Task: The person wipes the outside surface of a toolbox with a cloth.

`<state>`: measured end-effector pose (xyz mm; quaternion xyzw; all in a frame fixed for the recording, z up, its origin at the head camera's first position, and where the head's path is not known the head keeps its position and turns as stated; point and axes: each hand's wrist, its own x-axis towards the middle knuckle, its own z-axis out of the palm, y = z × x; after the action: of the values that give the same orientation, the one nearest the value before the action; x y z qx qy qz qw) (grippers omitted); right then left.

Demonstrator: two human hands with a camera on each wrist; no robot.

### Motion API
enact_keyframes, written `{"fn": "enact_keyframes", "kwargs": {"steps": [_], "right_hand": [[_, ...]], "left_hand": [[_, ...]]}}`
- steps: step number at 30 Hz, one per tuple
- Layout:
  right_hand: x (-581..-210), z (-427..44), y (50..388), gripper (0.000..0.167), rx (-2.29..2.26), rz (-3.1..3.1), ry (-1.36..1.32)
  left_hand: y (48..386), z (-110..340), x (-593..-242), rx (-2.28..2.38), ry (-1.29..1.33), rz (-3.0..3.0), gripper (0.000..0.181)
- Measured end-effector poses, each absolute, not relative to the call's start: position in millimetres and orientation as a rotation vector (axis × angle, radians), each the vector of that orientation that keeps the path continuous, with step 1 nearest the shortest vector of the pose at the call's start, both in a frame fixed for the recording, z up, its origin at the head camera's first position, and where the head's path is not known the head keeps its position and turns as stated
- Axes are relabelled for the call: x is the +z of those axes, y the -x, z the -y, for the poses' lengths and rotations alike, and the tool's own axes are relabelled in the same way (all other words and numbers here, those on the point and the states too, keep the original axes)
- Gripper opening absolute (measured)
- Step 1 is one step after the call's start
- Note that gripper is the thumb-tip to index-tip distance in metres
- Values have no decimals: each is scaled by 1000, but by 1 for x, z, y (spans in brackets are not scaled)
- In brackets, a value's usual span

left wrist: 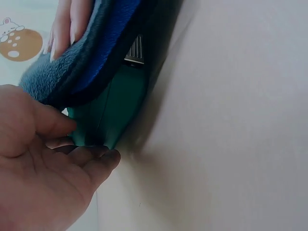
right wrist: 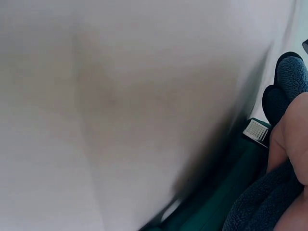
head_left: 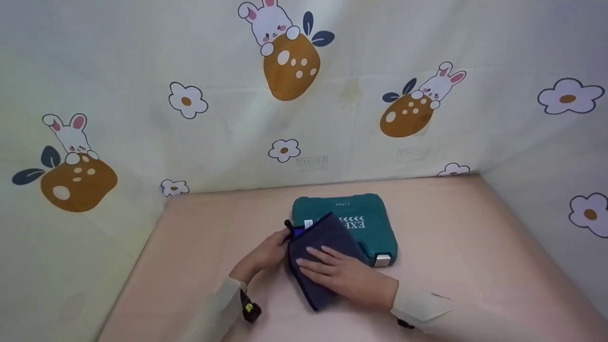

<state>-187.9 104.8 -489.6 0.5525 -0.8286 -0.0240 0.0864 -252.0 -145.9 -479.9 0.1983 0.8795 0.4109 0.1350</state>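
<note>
A green plastic carrying case (head_left: 375, 232) lies on the table, its white lettering upside down from my side. A dark grey cloth (head_left: 313, 275) with black edging lies folded over the case's near left part. Its blue inner side (left wrist: 103, 53) shows in the left wrist view. With fingers straight, my right hand (head_left: 344, 278) presses flat on the cloth. At the case's left end, my left hand (head_left: 270, 249) grips the case's edge between thumb and curled fingers (left wrist: 103, 166). The cloth partly hides that hold in the head view.
A silver latch (head_left: 382, 260) sits at the case's near right corner. The pink-beige table cover (head_left: 456, 247) meets a pale curtain (head_left: 228, 137) with rabbit and flower prints at the back and sides. A black strap (head_left: 251, 311) hangs at the left wrist.
</note>
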Motion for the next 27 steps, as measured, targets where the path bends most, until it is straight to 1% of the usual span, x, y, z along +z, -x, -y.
{"fn": "enact_keyframes", "kwargs": {"steps": [10, 16, 27], "right_hand": [[-492, -110, 186, 67, -164, 2371, -1685], [-493, -115, 187, 68, -172, 2379, -1731], [-495, -132, 186, 61, -233, 2329, -1766]], "left_hand": [[253, 147, -485, 1291, -577, -2490, 40], [253, 146, -484, 1275, -530, -2494, 48], [252, 143, -483, 1270, -507, -2501, 62]]}}
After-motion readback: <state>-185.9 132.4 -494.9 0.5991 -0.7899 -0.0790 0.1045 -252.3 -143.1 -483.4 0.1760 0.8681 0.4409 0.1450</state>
